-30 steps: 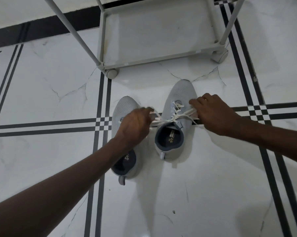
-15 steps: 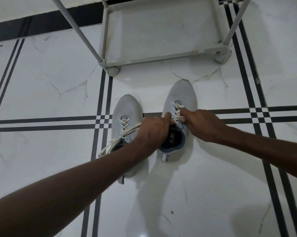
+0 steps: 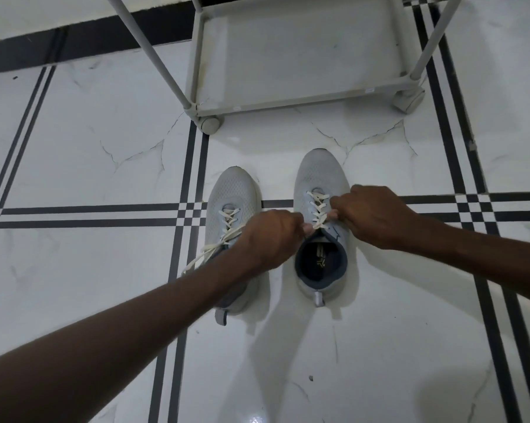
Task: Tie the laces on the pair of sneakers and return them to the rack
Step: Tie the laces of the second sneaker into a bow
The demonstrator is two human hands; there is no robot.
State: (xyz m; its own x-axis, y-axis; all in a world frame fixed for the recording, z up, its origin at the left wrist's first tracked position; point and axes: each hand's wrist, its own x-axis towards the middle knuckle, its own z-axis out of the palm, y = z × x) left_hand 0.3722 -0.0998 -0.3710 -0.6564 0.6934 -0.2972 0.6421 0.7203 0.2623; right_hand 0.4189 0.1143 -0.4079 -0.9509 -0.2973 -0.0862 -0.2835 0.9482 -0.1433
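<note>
Your view looks down on a white marble floor [image 3: 74, 300] crossed by dark double stripes, filling the frame. At the top centre stands the pale rack [image 3: 288, 99], its lowest tray bare, one caster at its lower-left corner and another at the right.

Below it, in the middle of the frame, your two grey sneakers sit side by side, toes pointing at the rack. The right sneaker [image 3: 320, 175] lies a little higher in the frame than the left sneaker [image 3: 233, 190]; they are near each other but apart.

Your left forearm crosses from the lower left, passing over the heel half of the left sneaker, and your left hand [image 3: 269, 236] ends just left of the right sneaker's tongue. Your right hand [image 3: 373, 215] comes in from the right edge and covers that shoe's right side.

The right sneaker's laces [image 3: 317, 206] run between your two hands. The fingers [image 3: 333, 212] of each hand are pinched together on the lace at the topmost eyelets, just above the dark collar opening.

The left sneaker's laces [image 3: 214, 245] hang loose, untied, trailing off its left side onto the floor.
</note>
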